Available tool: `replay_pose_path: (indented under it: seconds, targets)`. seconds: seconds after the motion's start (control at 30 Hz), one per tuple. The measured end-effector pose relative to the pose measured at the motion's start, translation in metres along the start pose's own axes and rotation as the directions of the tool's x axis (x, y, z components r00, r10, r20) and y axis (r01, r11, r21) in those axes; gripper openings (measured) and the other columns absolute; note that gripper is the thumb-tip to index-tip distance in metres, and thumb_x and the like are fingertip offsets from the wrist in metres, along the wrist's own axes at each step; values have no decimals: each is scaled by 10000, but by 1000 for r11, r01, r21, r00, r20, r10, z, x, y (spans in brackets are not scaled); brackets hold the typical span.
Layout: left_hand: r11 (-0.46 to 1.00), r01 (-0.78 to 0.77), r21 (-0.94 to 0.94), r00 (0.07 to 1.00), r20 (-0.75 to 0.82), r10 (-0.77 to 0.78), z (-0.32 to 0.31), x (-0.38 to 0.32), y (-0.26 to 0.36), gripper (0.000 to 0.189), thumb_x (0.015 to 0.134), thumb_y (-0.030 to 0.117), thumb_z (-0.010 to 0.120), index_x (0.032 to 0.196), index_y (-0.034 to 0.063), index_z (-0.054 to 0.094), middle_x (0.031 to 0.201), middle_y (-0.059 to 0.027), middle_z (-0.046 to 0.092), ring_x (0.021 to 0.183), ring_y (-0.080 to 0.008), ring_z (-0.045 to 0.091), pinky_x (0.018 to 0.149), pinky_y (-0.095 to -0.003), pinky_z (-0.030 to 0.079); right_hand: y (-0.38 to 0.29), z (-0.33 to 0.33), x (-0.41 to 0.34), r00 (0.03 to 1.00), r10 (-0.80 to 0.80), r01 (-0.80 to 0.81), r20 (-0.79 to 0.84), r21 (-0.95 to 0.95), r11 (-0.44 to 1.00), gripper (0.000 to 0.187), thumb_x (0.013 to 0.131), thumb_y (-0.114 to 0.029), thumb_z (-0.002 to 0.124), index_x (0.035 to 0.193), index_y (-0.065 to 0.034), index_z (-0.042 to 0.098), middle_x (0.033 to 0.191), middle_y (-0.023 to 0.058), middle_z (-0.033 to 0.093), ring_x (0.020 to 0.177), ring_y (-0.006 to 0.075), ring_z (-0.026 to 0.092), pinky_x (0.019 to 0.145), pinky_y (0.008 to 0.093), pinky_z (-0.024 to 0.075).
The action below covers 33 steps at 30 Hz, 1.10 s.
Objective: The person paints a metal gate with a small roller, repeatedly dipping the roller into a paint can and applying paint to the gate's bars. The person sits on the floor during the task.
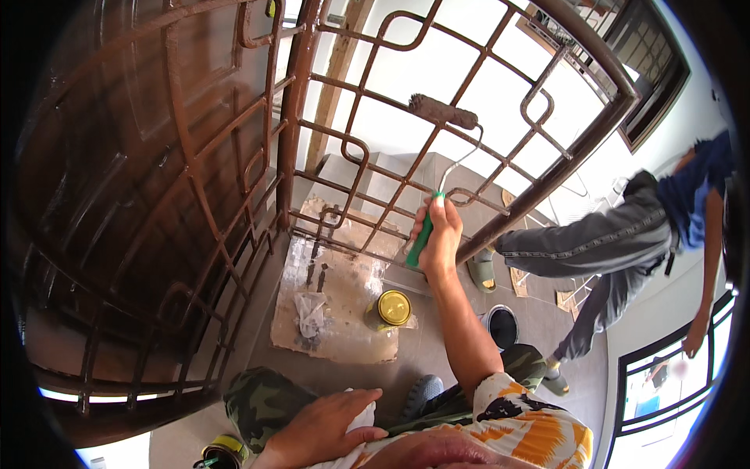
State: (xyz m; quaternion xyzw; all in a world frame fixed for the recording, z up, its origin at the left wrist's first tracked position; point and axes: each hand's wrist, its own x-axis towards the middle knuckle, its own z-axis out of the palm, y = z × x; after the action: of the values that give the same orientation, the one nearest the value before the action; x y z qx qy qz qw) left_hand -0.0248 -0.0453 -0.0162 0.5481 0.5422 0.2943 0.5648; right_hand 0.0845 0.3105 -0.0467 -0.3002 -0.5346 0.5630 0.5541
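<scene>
My right hand (440,234) is closed around the green handle of a paint roller (442,112). The roller's fuzzy sleeve, coated in brown paint, lies over the bars of a brown metal grille gate (404,182). In the lower middle, my left hand (328,419) rests by my camouflage-clad knee, with a white cloth (364,415) under or in it; its hold is unclear. A second brown grille panel (187,152) stands at the left in front of a dark brown door (99,193).
Stained cardboard (351,281) lies on the tiles with a lidded yellow can (394,308) and a crumpled plastic bag (310,313). A dark-filled bucket (503,328) stands right of it, an open can (225,452) bottom left. Another person (592,240) in grey trousers stands at the right.
</scene>
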Motion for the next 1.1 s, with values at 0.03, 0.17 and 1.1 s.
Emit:
replay_pose_path:
  seconds: [0.03, 0.17, 1.1]
  targets:
    - [999, 31, -30, 999, 14, -30, 1, 0, 0, 496, 1072, 235, 549, 1542, 95, 481, 1570, -190, 471, 1475, -270, 426, 1241, -402, 287, 3, 1, 4, 997, 63, -64, -46, -5, 998, 258, 1069, -301, 579, 1057, -46, 607, 774, 37, 597, 595, 129, 534, 524, 281, 456]
    - [939, -253, 234, 956, -85, 279, 1, 4, -5, 594, 988, 295, 678, 1491, 41, 490, 1458, -214, 574, 1320, -381, 575, 1109, -462, 457, 40, 0, -5, 990, 120, -122, -71, -29, 992, 238, 1072, -299, 569, 997, -74, 599, 767, 32, 605, 584, 128, 540, 500, 292, 457]
    - [946, -152, 286, 986, -27, 167, 13, 17, -10, 710, 993, 498, 640, 1517, 47, 480, 1475, -229, 563, 1332, -393, 556, 1119, -460, 433, -27, -73, 87, 722, -272, 595, 637, -771, -227, 184, 864, -199, 774, 940, -116, 628, 832, 77, 703, 809, 309, 701, 714, 467, 547]
